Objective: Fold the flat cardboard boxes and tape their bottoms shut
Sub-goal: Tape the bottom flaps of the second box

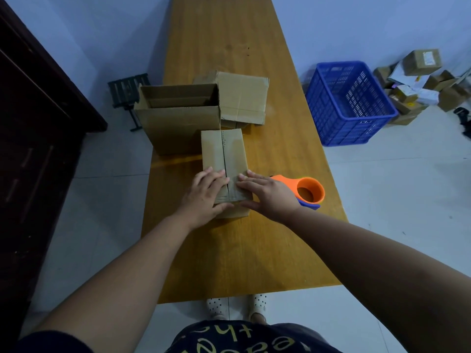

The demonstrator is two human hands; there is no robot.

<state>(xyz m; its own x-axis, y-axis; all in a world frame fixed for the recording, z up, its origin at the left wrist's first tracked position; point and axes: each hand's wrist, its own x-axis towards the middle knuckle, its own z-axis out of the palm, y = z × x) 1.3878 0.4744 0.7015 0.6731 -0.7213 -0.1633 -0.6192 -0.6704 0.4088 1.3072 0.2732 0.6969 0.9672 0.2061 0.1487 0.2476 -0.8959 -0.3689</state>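
Observation:
A small folded cardboard box (223,154) stands on the wooden table (242,250) with its two flaps closed along a middle seam. My left hand (204,196) lies flat on the left flap at the near end, thumb against the near side. My right hand (265,193) presses the right flap the same way. An orange and blue tape dispenser (309,191) lies on the table just right of my right hand. Behind, an open-topped larger box (178,118) stands upright, and a flat cardboard box (244,98) lies beside it.
A blue plastic crate (349,103) sits on the floor right of the table, with a heap of parcels (418,82) beyond it. A dark wooden cabinet (33,149) stands on the left. A small black rack (127,95) is behind the table's left edge.

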